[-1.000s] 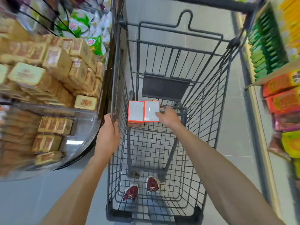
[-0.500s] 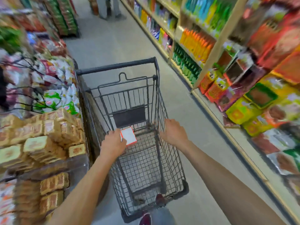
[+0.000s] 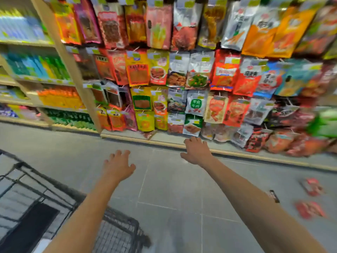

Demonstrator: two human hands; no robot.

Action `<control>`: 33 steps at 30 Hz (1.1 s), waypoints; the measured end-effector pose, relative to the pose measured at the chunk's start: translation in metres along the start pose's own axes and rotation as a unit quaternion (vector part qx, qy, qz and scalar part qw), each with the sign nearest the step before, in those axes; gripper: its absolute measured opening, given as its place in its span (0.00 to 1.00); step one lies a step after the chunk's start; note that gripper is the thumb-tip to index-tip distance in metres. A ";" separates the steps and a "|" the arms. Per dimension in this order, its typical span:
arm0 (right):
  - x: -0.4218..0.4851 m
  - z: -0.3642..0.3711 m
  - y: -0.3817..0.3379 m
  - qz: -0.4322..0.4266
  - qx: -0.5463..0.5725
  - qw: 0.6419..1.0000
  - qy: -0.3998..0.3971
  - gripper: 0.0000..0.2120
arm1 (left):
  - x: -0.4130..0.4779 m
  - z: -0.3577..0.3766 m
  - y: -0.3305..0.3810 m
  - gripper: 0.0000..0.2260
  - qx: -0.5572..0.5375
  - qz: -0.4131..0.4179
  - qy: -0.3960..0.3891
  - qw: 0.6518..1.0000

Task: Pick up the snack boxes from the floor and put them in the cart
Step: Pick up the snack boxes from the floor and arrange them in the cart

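1. Left hand (image 3: pixel 117 166): our fingers (image 3: pixel 118 154) are spread and released, nothing in them; palm faces down over the grey floor (image 3: pixel 173 189)
2. Right hand (image 3: pixel 197 151): stretched forward toward the base of the shelf (image 3: pixel 164 141), fingers splayed and empty, tips just in front of the lowest hanging snack packets (image 3: pixel 193 125)
3. Cart (image 3: pixel 116 232): dark wire cart sits at lower left, beneath and left of our left forearm; only its corner and rim show, contents hidden by blur and framing
4. Snack boxes: two red items lie flat on the floor at the far right, upper red box (image 3: pixel 312 187) and lower red box (image 3: pixel 310 209), near each other but apart. Both are blurred, printing unreadable
5. Relation to fingers: both red boxes lie well apart from either hand, to the right of our right forearm and nearer to us than the right fingertips; neither hand touches them
6. A small dark band (image 3: pixel 274 196) shows at the edge of the right forearm, just left of the boxes
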State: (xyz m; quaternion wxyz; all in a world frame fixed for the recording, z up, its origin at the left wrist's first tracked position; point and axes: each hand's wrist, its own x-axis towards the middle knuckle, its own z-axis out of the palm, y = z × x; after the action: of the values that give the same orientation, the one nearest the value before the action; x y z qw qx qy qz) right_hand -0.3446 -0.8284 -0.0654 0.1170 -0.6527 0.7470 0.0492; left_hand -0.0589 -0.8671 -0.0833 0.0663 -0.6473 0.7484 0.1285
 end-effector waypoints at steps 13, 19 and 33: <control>-0.158 0.012 0.351 0.278 0.072 0.958 0.005 0.28 | 0.017 0.016 0.375 0.32 0.124 0.273 -0.017 0.954; -0.244 0.048 0.473 0.378 0.116 0.918 -0.004 0.28 | -0.003 0.056 0.533 0.30 0.157 0.366 -0.024 0.917; -0.371 0.109 0.604 0.542 0.171 0.822 -0.044 0.30 | -0.042 0.154 0.753 0.30 0.156 0.489 -0.126 0.849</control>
State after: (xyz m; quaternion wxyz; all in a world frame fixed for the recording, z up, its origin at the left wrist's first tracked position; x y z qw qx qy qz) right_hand -0.8840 -0.3594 -0.1296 0.2134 -0.1096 0.9708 0.0049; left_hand -0.8051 -0.6874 -0.1391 0.1887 -0.1565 0.9637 0.1060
